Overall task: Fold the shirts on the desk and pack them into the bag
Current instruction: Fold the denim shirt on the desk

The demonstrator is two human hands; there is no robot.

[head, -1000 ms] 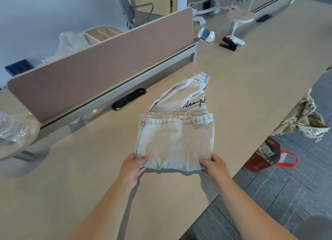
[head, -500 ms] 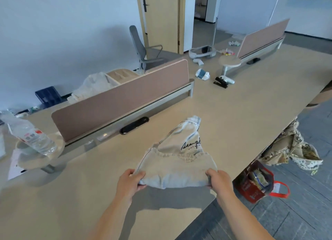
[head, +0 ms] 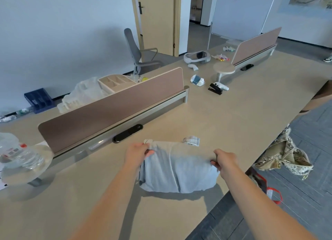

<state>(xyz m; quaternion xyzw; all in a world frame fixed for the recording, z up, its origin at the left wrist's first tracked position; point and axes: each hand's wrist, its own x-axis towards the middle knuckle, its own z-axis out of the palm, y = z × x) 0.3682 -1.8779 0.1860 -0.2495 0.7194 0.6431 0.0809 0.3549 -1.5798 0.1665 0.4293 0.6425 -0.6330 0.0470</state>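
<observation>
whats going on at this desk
A person is folding a pale blue-grey shirt on the desk. The left hand grips its far left corner and the right hand its far right corner. A camouflage garment is bunched by the desk's right edge, with a red bag on the floor below. The shirt is not yet packed.

The shirt (head: 177, 168) lies on the counter (head: 233, 117) near its front edge, with the left grip (head: 137, 152) at its far left corner and the right grip (head: 225, 160) at its right edge. Behind it stands a divider panel (head: 115, 107). A bottle (head: 19, 153) sits far left and a stapler (head: 214, 89) far back right. Right of the counter, a second garment (head: 283, 155) hangs over the bag (head: 270, 192) on the floor.
</observation>
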